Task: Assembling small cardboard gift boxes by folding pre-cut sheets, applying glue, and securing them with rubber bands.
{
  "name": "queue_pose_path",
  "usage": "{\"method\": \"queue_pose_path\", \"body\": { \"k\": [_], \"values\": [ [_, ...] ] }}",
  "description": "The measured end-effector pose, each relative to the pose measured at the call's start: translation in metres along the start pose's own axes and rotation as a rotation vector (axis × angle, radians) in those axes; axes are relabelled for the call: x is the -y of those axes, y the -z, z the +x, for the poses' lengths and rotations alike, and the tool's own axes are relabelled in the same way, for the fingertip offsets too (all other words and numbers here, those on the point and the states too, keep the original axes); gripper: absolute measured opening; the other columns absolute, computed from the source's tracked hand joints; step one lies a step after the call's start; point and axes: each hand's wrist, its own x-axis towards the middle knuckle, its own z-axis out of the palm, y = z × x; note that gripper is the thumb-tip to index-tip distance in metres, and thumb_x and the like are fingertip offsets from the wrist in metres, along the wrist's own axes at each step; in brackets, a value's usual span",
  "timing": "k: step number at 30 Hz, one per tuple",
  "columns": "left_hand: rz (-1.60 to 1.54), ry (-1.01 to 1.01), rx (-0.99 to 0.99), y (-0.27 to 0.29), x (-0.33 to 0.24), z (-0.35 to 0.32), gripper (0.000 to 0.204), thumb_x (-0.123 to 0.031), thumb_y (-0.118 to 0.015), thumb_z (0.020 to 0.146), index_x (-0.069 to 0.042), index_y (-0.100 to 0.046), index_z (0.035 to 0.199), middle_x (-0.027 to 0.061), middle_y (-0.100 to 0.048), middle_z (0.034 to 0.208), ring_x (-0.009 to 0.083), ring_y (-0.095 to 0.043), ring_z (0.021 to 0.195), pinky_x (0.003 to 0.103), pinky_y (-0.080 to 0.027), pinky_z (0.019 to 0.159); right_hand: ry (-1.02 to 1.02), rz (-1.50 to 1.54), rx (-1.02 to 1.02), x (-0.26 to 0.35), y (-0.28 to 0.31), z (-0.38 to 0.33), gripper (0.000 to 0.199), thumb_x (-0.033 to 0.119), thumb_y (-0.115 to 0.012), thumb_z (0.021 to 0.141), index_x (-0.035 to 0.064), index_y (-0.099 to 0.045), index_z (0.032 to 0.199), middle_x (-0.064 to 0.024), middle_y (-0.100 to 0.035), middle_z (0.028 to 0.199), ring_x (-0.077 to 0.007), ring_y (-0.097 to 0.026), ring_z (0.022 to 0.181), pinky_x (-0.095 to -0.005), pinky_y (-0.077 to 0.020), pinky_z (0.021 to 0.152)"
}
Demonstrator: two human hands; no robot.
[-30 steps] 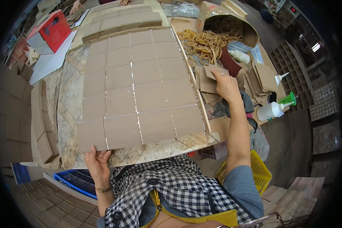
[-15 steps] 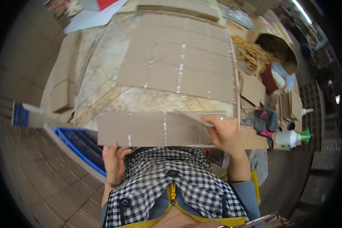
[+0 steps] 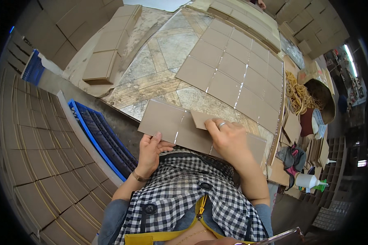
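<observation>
A long brown cardboard strip [image 3: 161, 119] with shiny cross lines lies along the table's near edge, just above my lap. At its left end, my left hand [image 3: 152, 153] pinches the near edge, thumb on top and fingers below. My right hand [image 3: 231, 141] is closed on a small flat piece of cardboard [image 3: 199, 119], which tilts against the middle of the strip. Further off on the table lies a wide sheet of cardboard panels [image 3: 233, 65] in rows, marked with similar shiny lines.
Stacked cardboard [image 3: 104, 61] stands at the table's far left, and a blue crate [image 3: 96, 134] below it. Bundled cardboard [image 3: 49, 171] fills the lower left. On the right are yellowish rubber bands [image 3: 300, 94] spilling by a dark container, a cloth [image 3: 292, 159] and a white bottle [image 3: 306, 179].
My right hand has moved left along the strip with the small cardboard piece, from its right end to the middle. My left hand still holds the left end. The whole view has turned.
</observation>
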Motion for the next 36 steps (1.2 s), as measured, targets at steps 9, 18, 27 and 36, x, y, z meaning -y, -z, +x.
{"method": "queue_pose_path", "body": {
  "k": [9, 18, 27, 36],
  "values": [
    [-0.001, -0.008, -0.027, -0.001, -0.001, -0.001, 0.028, -0.021, -0.049, 0.098, 0.003, -0.050, 0.112, 0.0181, -0.066, 0.094, 0.0249, -0.069, 0.077, 0.030, -0.058, 0.062, 0.026, -0.073, 0.029, 0.019, -0.015, 0.005, 0.022, 0.014, -0.058, 0.074, 0.0075, -0.056, 0.095, -0.0045, -0.057, 0.079, -0.0182, -0.060, 0.069, -0.0301, -0.0460, 0.056],
    [0.073, -0.043, -0.014, 0.002, 0.000, -0.004, 0.028, -0.021, -0.051, 0.097, 0.001, -0.049, 0.114, 0.0162, -0.066, 0.098, 0.0225, -0.068, 0.078, 0.028, -0.056, 0.065, 0.045, -0.061, 0.111, 0.026, -0.014, 0.009, 0.024, 0.011, -0.061, 0.068, 0.0079, -0.055, 0.091, -0.0054, -0.058, 0.079, -0.0203, -0.061, 0.068, -0.0319, -0.0466, 0.054],
    [0.855, -0.625, 0.217, -0.016, -0.038, -0.001, 0.062, -0.011, -0.061, 0.086, 0.008, -0.032, 0.137, 0.0247, -0.055, 0.122, 0.0292, -0.057, 0.112, 0.036, -0.044, 0.094, -0.070, 0.116, 0.206, -0.017, -0.005, 0.044, 0.016, 0.006, -0.059, 0.073, 0.0069, -0.049, 0.085, -0.0108, -0.056, 0.060, -0.0289, -0.059, 0.053, -0.0392, -0.0450, 0.049],
    [1.084, -0.804, 0.379, -0.053, -0.049, 0.007, 0.064, -0.003, -0.055, 0.078, 0.010, -0.033, 0.137, 0.0303, -0.049, 0.128, 0.0406, -0.054, 0.115, 0.040, -0.043, 0.097, -0.081, 0.136, 0.162, -0.010, -0.003, 0.043, 0.018, 0.006, -0.058, 0.065, 0.0061, -0.049, 0.080, -0.0111, -0.058, 0.058, -0.0288, -0.060, 0.052, -0.0397, -0.0462, 0.047]
  ]
}}
